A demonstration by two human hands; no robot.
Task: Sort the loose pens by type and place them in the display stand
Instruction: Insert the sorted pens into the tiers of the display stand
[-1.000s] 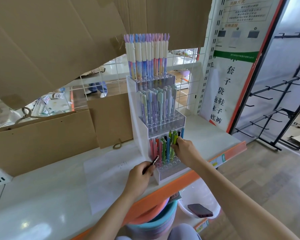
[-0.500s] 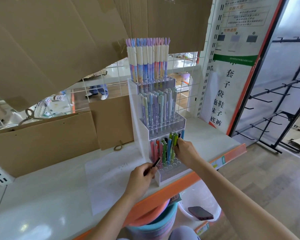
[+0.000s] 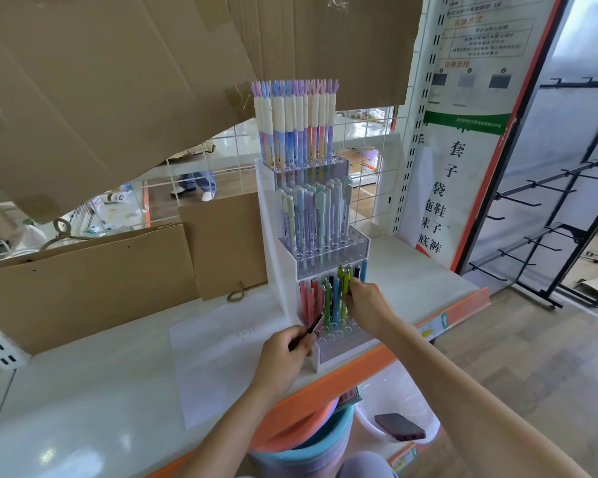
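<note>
A dark pen (image 3: 307, 335) is being pinched between the thumb and curled fingers of the left hand (image 3: 283, 353), its tip angling up toward the bottom tier of the white display stand (image 3: 273, 257) and sitting just beside the red pens (image 3: 308, 298) in that tier's left columns. Just right of those fingers, the right hand (image 3: 366, 303) is reaching into the same tier, its fingers (image 3: 354, 288) curling around the upper end of a yellow-green pen (image 3: 346, 282) standing among green, blue and black neighbours; whether that pen is being seated or lifted cannot be told. Above both hands, the middle tier is holding pastel capped pens (image 3: 316, 215) and the top tier taller pens with forked purple and blue tops (image 3: 296, 122). Empty holes are showing in the front rows nearest the fingers. The stand is sitting near the orange front edge of the white counter (image 3: 83, 391), with buckets (image 3: 308, 443) and a dark phone (image 3: 399, 426) below. The likely risks: the dark pen, gripped low and slanted, could miss its hole and slip off the counter edge, or land among the red pens and spoil the sorting; the crowding right hand could knock upright neighbours askew.
</note>
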